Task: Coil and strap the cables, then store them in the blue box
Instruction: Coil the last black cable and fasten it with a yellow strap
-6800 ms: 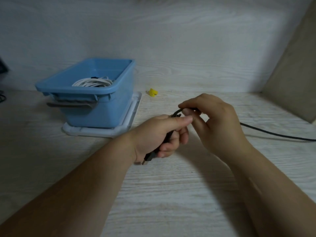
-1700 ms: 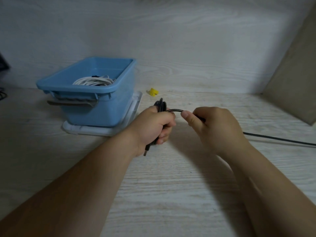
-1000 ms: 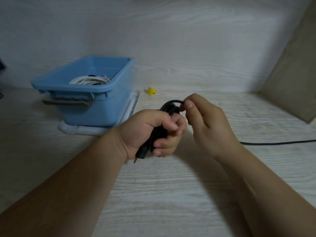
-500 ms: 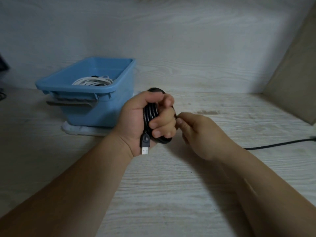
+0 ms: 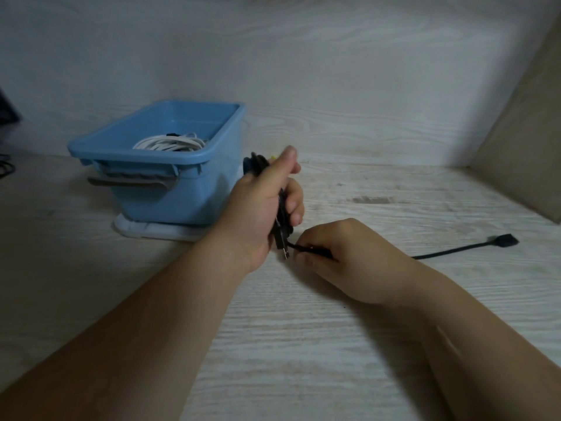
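Several loops of thin black cable point(image 5: 281, 208) sit clamped in your left hand point(image 5: 258, 214), fingers curled round bundle. Your right hand point(image 5: 340, 262) pinches free run just beside dangling plug point(image 5: 284, 252). Risk: slacken left fist, loops spring apart. Flat black tail connector point(image 5: 502, 240), lying on pale wood tabletop point(image 5: 334, 344), could snag, jerk coil loose. Blue plastic box point(image 5: 170, 192) stands near, to your left.

We are seeing a blue box point(image 5: 170, 196), white cable point(image 5: 168, 144) inside, black cable point(image 5: 449, 252) beside it, pale wood-grain table point(image 5: 303, 344) beneath.
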